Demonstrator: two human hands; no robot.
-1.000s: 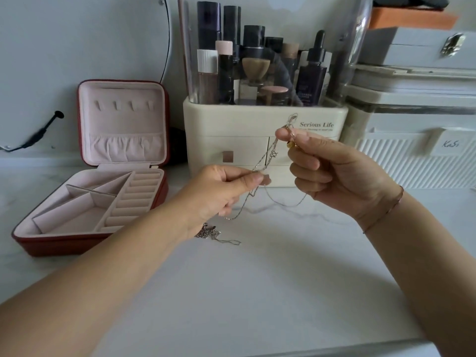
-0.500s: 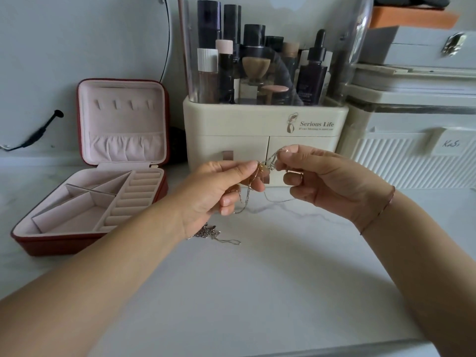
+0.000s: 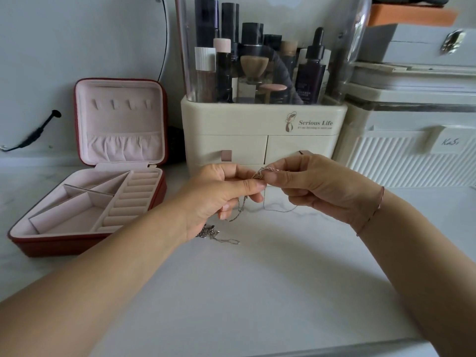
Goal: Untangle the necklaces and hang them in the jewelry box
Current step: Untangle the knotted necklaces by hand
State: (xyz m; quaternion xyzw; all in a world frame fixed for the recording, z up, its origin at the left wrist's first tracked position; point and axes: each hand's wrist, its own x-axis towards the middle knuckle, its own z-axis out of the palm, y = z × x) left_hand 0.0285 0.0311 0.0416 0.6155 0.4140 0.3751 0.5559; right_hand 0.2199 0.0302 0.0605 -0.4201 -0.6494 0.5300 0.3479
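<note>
The pale marbled desk (image 3: 257, 300) filled the lower half of the frame. At upper centre stood a cream cosmetics organizer (image 3: 231, 124), with bottles behind its clear cover. Ribbed white storage boxes (image 3: 401, 161) were stacked at the upper right.

At the left of the frame the red jewelry box (image 3: 159, 191) lay open on the desk. Its pink lid stood upright, with a row of small hooks near the top and a gathered pocket below.

The left hand (image 3: 219, 199) and right hand (image 3: 319, 186) met at the centre of the frame, in front of the organizer's drawers. Both pinched the tangled necklaces (image 3: 259, 173) between them, the fingers (image 3: 253, 186) of each hand pressed together on the knot.

Thin chain hung in loops below the hands. A silver bunch of chain (image 3: 210, 233) lay on the desk by the left wrist. A thin bracelet (image 3: 373, 215) circled the right wrist.
</note>
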